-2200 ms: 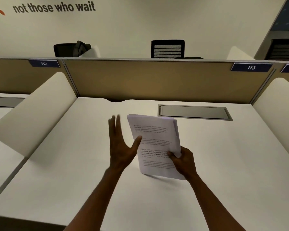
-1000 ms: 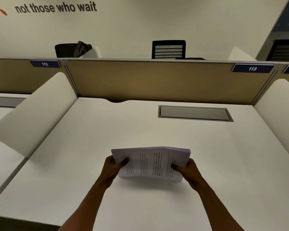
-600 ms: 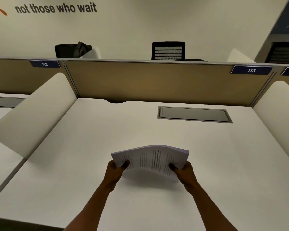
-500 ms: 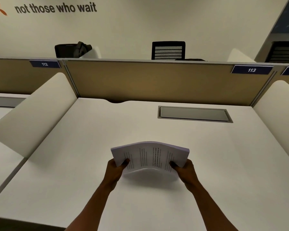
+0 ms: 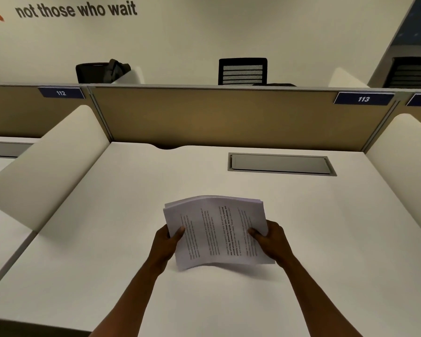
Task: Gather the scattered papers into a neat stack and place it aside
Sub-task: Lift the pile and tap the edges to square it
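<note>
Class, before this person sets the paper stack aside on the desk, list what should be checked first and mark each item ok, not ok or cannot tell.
1. Both hands grip the paper stack: ok; left hand and right hand hold opposite sides.
2. All sheets gathered: ok; no loose sheets show on the desk.
3. Edges squared: not ok; sheets fan out slightly at the far corners.
4. Stack flat: not ok; it bows upward in the middle.
5. Room to set it aside: ok; bare desk lies on both sides.
6. Cable hatch out of the way: ok; it lies shut, far behind the stack.
</note>
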The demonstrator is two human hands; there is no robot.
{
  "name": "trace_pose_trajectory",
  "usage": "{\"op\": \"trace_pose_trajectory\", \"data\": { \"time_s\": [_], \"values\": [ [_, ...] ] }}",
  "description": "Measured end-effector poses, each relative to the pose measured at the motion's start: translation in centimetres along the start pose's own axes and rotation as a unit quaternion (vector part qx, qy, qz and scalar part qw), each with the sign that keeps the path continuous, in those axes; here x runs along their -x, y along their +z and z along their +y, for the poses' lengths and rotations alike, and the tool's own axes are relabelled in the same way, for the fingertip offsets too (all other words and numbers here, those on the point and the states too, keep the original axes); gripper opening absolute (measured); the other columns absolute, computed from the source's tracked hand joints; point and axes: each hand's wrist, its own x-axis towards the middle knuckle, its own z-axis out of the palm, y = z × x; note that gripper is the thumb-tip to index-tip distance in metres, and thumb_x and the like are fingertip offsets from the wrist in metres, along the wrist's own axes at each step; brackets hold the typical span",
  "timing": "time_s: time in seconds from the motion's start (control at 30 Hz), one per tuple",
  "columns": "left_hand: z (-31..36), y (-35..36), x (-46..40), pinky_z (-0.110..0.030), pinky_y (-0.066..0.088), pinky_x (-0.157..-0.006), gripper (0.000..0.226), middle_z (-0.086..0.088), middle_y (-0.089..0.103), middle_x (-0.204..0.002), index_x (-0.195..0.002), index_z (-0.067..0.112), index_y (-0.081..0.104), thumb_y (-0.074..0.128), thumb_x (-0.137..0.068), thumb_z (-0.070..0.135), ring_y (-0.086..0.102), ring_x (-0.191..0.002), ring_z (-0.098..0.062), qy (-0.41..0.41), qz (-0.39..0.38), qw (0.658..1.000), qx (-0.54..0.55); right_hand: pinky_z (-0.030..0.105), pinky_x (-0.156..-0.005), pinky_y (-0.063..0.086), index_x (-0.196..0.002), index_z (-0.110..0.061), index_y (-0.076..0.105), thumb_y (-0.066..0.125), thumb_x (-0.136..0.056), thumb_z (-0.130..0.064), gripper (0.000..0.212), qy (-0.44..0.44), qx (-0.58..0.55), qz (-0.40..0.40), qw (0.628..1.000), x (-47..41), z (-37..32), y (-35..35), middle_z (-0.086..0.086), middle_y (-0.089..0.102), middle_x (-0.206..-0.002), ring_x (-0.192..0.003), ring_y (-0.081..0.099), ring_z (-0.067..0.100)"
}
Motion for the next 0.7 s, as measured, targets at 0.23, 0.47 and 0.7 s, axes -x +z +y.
{"op": "trace_pose_trajectory", "data": {
  "time_s": [0.23, 0.47, 0.7],
  "values": [
    [3.9, 1.3, -0.1, -0.040, 0.016, -0.119, 0.112, 0.004, 0.006, -0.167, -0.157, 0.030, -0.004, 0.076, -0.079, 0.045, 0.008, -0.153, -0.017, 0.205, 0.131, 0.933, -0.264, 0.011, -0.055, 0.050, -0.094, -0.021, 0.070, 0.066, -0.088, -0.018, 0.008, -0.068, 0.081, -0.024, 0.994, -0.9, -3.9, -2.0, -0.006, 0.069, -0.083, -0.069, 0.066, 0.002],
    [11.7, 3.4, -0.1, -0.039, 0.023, -0.123, 0.066, 0.007, 0.055, -0.145, -0.143, 0.030, 0.048, 0.071, -0.082, 0.043, 0.049, -0.135, -0.010, 0.314, -0.053, 0.885, -0.340, 0.029, -0.063, 0.049, -0.083, -0.016, 0.070, 0.061, -0.087, -0.020, 0.011, -0.195, 0.197, -0.074, 0.958, -0.9, -9.8, -2.6, 0.000, 0.074, -0.080, -0.071, 0.065, 0.018],
    [11.9, 3.8, 0.9, -0.008, 0.043, -0.057, 0.021, 0.026, 0.069, -0.064, -0.075, 0.034, 0.070, 0.075, -0.085, 0.017, 0.064, -0.063, 0.004, 0.267, -0.051, 0.929, -0.251, 0.029, -0.070, 0.054, -0.095, -0.030, 0.072, 0.069, -0.081, -0.036, 0.016, -0.197, 0.193, -0.112, 0.955, -0.3, -13.4, -4.5, -0.008, 0.075, -0.090, -0.079, 0.068, 0.011]
  ]
}}
